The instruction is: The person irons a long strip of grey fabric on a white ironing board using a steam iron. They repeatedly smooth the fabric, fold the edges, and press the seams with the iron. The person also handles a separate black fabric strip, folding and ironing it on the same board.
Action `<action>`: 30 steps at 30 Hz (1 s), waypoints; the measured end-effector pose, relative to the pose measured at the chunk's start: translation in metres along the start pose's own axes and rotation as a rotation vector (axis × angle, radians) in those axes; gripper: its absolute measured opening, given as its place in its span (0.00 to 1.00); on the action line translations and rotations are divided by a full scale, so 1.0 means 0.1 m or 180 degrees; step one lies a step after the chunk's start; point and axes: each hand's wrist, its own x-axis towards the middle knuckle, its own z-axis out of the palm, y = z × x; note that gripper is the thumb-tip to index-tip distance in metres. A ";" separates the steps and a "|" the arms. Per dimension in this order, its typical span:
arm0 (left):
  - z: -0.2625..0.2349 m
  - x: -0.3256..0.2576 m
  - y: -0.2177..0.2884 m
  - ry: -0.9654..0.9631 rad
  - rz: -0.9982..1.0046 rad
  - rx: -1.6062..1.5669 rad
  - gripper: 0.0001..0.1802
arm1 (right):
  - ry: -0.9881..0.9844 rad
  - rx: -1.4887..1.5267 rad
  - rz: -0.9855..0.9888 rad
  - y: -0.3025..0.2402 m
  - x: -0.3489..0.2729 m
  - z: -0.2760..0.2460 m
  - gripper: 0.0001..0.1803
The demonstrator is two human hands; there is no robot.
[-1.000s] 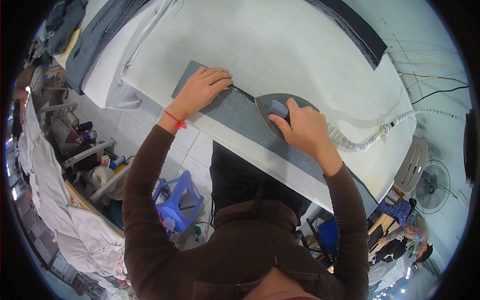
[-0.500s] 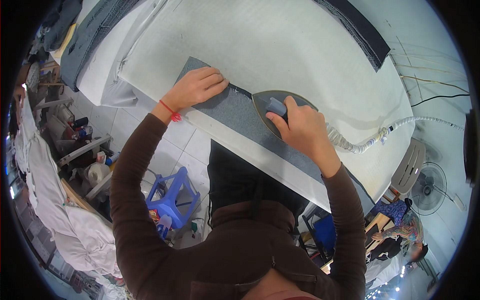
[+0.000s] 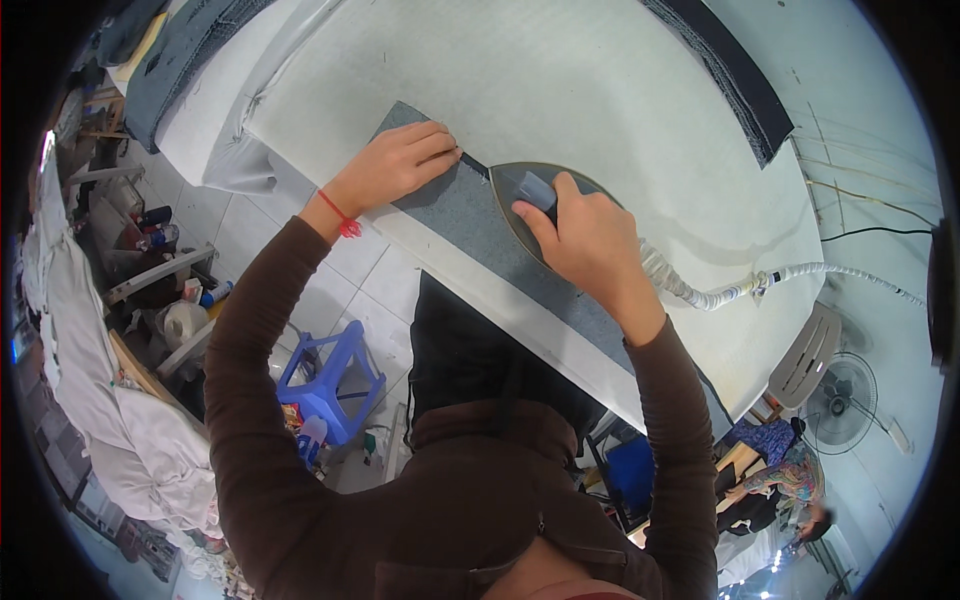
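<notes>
A long strip of grey denim fabric (image 3: 470, 215) lies along the near edge of a white-covered ironing table (image 3: 430, 60). My left hand (image 3: 405, 165), a red string round its wrist, is at the strip's left end. Its fingers are bent and closed on the dark folded far edge of the fabric. My right hand (image 3: 595, 235) is wrapped round the handle of a steam iron (image 3: 512, 205). The iron rests flat on the strip, its tip pointing toward my left fingertips, a short way off. The iron hides part of the fabric beneath it.
A wrapped hose (image 3: 710, 298) trails right from the iron. Dark fabric pieces (image 3: 735, 75) lie at the far right of the table, more denim (image 3: 190, 70) at the far left. Below stand a blue plastic stool (image 3: 340, 385) and a fan (image 3: 840, 400). Another person (image 3: 790, 480) works at lower right.
The iron has slid a little left along the folded edge, so the gap between its tip and my left fingers is smaller. The left hand keeps its hold. The whole view has shifted slightly.
</notes>
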 end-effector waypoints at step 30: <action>-0.33 -0.08 -0.41 -0.0159 -0.1533 -0.0902 0.09 | -0.0090 0.0085 0.0062 0.02 -0.01 0.01 0.33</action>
